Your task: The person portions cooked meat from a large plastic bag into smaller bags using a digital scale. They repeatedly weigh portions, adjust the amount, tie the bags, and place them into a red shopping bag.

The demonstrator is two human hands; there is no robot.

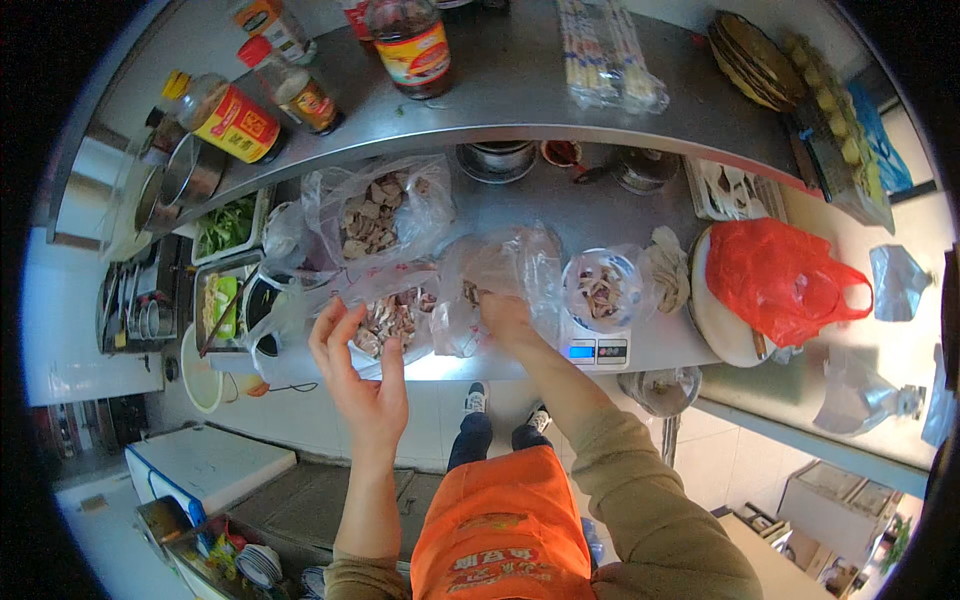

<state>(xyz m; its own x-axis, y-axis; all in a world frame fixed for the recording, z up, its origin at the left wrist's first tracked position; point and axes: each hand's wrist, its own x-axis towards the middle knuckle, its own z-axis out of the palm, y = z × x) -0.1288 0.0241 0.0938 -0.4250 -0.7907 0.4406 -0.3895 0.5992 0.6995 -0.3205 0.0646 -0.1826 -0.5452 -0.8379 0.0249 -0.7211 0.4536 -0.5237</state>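
My left hand (367, 375), fingers apart, is raised at the front edge of a plastic bag holding sliced meat (388, 326). Inside the mouth of a clear plastic bag (517, 262) to its right is my right hand (504, 316); its fingertips are hidden, so I cannot tell what they hold. Right of that bag, a blue-and-white bowl (627, 315) lined with plastic holds sliced pieces (598, 292) on a digital kitchen scale (616, 354) with a lit display. Behind my left hand lies another open bag with greyish slices (373, 217).
A red plastic bag (780, 277) covers a round board (724, 337) at right. Trays of greens (229, 223) and other food stand at left. Overhead, a metal shelf (487, 105) carries bottles and packaged chopsticks (604, 56). A clear container (664, 391) sits below the counter's front edge.
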